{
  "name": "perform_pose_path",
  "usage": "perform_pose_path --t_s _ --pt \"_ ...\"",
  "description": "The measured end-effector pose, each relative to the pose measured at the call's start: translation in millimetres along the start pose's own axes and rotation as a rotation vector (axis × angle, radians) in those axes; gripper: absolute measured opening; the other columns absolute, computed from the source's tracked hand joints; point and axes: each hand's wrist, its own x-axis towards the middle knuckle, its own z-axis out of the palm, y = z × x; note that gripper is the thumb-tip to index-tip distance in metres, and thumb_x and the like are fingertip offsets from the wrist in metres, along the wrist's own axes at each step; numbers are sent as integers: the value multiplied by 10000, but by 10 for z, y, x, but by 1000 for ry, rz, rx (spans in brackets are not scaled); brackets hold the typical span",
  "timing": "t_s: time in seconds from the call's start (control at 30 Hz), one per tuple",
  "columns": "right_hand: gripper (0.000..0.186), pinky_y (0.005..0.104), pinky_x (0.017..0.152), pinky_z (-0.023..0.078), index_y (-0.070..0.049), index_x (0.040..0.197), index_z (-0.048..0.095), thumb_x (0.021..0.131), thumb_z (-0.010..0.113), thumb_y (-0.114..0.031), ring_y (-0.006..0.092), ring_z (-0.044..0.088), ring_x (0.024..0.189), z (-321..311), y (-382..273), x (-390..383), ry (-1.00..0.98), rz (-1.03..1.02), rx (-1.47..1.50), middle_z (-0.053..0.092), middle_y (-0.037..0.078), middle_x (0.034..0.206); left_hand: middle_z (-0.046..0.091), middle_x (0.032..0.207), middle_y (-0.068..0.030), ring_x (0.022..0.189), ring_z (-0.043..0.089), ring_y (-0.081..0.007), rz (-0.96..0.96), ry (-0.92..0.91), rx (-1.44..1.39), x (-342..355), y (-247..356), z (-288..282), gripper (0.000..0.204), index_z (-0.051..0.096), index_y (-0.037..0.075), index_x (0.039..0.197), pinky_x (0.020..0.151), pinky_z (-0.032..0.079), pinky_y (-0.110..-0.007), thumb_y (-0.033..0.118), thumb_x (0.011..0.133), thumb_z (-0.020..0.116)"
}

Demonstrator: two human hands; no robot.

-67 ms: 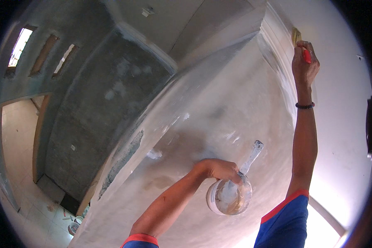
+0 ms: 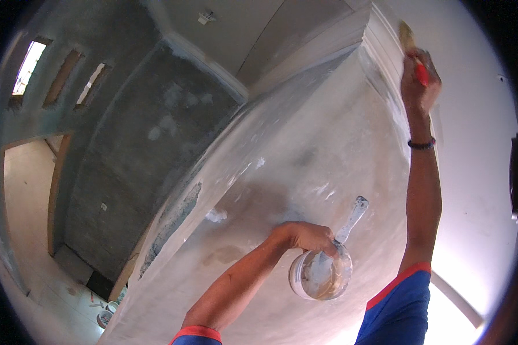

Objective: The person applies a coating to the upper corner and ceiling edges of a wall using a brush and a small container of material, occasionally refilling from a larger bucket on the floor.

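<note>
My right hand (image 2: 421,83), raised at the upper right, is closed round the red handle of a paintbrush (image 2: 407,38). The brush's bristles point up, at the ceiling beside the white moulded cornice (image 2: 384,43). Lower down, my left hand (image 2: 313,236) grips the rim of a clear plastic tub (image 2: 298,280) in front of the wall. Whitish paste (image 2: 319,269) coats the inside of the tub. A paste-smeared tool with a flat handle (image 2: 353,218) leans out of the tub by my left fingers; its lower end is unclear.
A pale, patchy plastered wall (image 2: 270,201) fills the middle, with a rough broken edge (image 2: 170,224) on its left. Beyond it stand a dark grey wall (image 2: 138,149) and a doorway (image 2: 29,190). Buckets (image 2: 105,316) sit on the floor at lower left. White ceiling (image 2: 472,115) spreads at right.
My right hand and the brush have shifted slightly left and the bristles have moved up. My left hand and the tub have stayed almost in place.
</note>
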Motion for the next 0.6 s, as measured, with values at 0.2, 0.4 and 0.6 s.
perform_pose_path --t_s 0.2,0.4,0.6 --pt "280 447 742 541 -47 1120 595 933 515 -239 303 651 784 1387 -811 273 -137 -43 33 669 161 960 657 831 -32 768 581 -153 -17 -8 -7 -96 131 22 417 693 -50 918 734 457 -314 355 818 680" --pt "324 475 838 514 -81 1155 579 947 469 -305 374 645 919 1709 -286 490 130 -292 -421 657 221 1049 659 811 -25 736 577 -148 40 -7 -50 -21 23 45 409 705 -50 907 721 457 -312 349 825 674" --pt "220 480 795 530 -76 1026 606 926 496 -239 380 658 891 881 -739 1048 -325 223 -178 684 188 906 645 826 -19 755 560 -146 60 11 -61 -131 57 46 429 699 -51 906 728 448 -309 368 817 685"
